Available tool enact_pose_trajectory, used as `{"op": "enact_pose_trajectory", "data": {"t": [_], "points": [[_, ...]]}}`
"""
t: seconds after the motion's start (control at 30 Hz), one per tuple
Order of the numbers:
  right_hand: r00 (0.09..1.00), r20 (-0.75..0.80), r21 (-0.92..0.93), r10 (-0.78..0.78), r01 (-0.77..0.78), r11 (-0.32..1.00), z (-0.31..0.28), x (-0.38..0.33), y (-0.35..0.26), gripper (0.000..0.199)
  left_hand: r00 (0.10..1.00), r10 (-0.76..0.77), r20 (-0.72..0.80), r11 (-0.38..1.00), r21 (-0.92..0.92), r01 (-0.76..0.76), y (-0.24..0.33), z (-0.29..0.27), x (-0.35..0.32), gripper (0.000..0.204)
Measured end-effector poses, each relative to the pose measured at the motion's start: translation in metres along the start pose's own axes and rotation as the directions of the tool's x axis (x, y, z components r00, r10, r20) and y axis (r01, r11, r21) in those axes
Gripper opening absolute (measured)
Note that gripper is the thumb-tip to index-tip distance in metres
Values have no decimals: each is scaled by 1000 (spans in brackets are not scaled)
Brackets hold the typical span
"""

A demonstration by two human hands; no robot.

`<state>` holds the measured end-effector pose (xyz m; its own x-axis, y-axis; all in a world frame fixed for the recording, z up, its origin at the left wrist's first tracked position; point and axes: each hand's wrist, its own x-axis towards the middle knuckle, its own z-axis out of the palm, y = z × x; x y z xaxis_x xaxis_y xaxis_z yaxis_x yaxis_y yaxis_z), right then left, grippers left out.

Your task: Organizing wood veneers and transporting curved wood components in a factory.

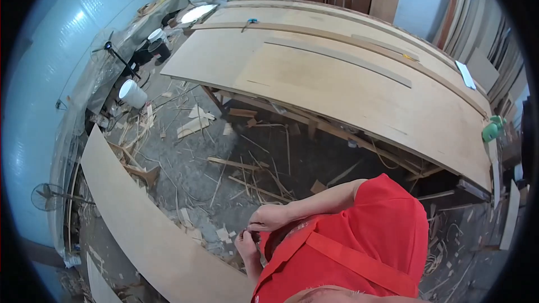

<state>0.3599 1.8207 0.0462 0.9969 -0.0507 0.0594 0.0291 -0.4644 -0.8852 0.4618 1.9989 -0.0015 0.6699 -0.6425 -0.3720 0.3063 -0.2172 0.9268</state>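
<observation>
My right hand and my left hand are close together in front of my red apron. The fingers of both are drawn in and almost meet. Whatever they hold, if anything, is too small and hidden to make out. Just left of them stretches a long pale wooden panel. Beyond, a wide plywood sheet covers a large worktable, with long wooden strips lying on it. Neither hand touches the sheet or the table.
Wood offcuts and thin strips litter the floor. A white bucket, a dark bucket and a standing fan are at the left. On the table lie a blue-handled tool and a green object. Boards lean at the right wall.
</observation>
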Motion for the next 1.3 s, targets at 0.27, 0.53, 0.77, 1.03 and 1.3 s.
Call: {"op": "enact_pose_trajectory", "data": {"t": [0.27,0.53,0.77,1.03,1.3], "points": [[990,-129,152,57,-38,988,-34,218,55,32,994,95,59,963,248,-106,56,-109,219,26],[914,-153,385,377,-296,874,-108,446,53,29,991,-118,55,991,66,114,188,-198,410,29],[906,-107,515,409,-302,802,-143,591,103,28,977,-71,203,997,4,72,258,-231,559,29],[994,-109,80,9,-1,997,-245,785,199,22,988,-97,118,989,-96,108,326,-259,742,22],[972,84,-113,-219,228,967,-342,970,232,19,988,-152,-27,907,-401,128,397,-290,888,13]]}}
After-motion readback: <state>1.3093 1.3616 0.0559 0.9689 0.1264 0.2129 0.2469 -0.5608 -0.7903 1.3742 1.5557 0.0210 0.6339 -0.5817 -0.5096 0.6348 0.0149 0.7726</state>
